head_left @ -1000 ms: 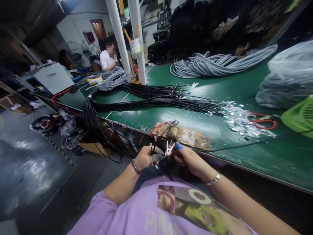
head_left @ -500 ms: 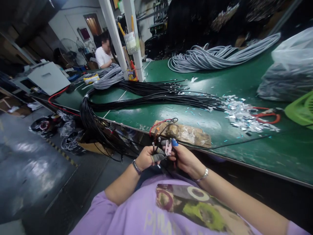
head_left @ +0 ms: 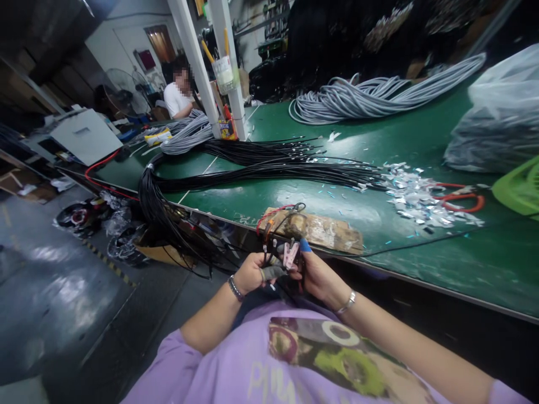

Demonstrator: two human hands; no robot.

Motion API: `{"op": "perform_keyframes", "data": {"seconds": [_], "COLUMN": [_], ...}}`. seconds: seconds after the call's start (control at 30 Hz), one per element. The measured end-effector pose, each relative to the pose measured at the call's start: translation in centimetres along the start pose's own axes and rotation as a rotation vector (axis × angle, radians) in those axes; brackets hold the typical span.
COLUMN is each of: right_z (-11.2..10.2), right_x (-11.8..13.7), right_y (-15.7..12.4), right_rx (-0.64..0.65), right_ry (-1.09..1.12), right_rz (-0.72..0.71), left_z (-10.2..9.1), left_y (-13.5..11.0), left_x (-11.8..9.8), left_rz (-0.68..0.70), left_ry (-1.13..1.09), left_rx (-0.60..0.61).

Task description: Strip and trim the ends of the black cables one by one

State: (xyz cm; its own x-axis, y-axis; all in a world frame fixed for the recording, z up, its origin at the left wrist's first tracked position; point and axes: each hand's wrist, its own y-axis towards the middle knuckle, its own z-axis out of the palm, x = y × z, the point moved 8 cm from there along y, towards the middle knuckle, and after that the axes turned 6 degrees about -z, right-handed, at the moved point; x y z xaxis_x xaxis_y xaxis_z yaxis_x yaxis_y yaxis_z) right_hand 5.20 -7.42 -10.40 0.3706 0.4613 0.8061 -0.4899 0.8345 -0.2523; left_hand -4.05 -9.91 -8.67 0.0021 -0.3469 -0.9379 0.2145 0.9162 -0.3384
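Green workbench [head_left: 421, 255] lies ahead, with open room right of the wooden board [head_left: 330, 234]. Short of its near edge, my left hand [head_left: 252, 273] grips black cables [head_left: 265, 256], tips benchward; my right hand [head_left: 319, 276] grips a pink tool [head_left: 289, 256], prongs upward, long axis near upright.

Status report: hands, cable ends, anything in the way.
Left hand closed on black cable ends. Right hand holding pink clip. Wooden board at bench edge, just beyond hands.
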Motion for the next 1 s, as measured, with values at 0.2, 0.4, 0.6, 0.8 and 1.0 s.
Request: {"op": "perform_keyframes", "data": {"seconds": [0.2, 0.4, 0.6, 0.8, 1.0], "right_z": [-0.5, -1.0, -1.1, 1.1, 1.9], "right_x": [-1.4, -1.9, -2.2, -1.5, 0.2], "right_y": [-0.6, -1.5, -3.0, -4.1, -3.4], "right_rx": [0.075, 0.173, 0.306, 0.539, 0.354], "right_ry": [0.062, -0.026, -0.521, -0.855, -0.843], "right_rz": [0.131, 0.141, 0.123, -0.003, -0.163], "left_z": [0.3, 0.1, -0.8, -1.9, -2.4], "left_y": [-1.0, -3.0, -4.4, -5.5, -6.5], "left_x": [0.4, 1.3, 2.2, 1.8, 1.9], "left_rz": [-0.041, -0.074, -0.104, -0.117, -0.054], "left_ry": [0.01, 0.024, -0.051, -0.168, -0.07], "left_rx": [0.057, -0.051, -0.199, -0.299, -0.392]}}
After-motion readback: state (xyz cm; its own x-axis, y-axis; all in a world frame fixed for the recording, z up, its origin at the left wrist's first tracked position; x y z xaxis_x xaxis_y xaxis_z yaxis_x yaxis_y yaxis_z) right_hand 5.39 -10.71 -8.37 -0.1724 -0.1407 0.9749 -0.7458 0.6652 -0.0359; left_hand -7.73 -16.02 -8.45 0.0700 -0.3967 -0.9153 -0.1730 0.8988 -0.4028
